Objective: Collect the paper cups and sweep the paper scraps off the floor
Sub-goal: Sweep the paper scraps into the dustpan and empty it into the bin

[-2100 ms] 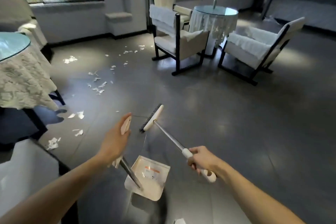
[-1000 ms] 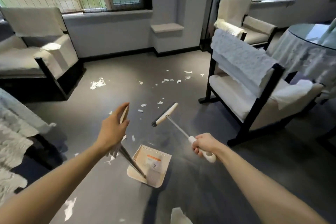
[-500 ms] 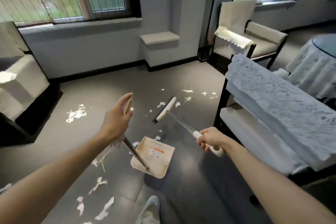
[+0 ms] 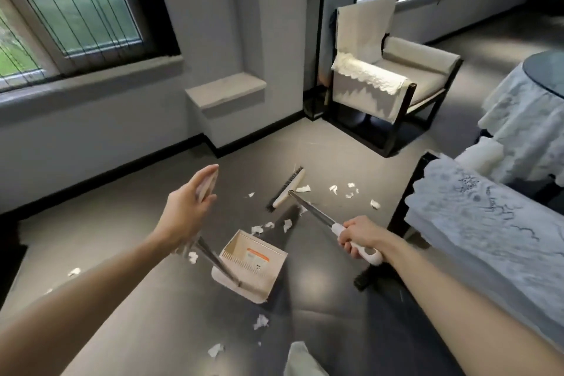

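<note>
Broom now lowered among scraps; right grip clasps it, left grip holds dustpan; draped chair crowds right.

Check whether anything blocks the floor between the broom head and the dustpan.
Nothing visible blocks it: between the broom head and the dustpan lie only paper scraps. The chair leg stands off to the right.

Cream dustpan w/ orange label; white scraps; grey floor; lace-pattern cloth.
</note>
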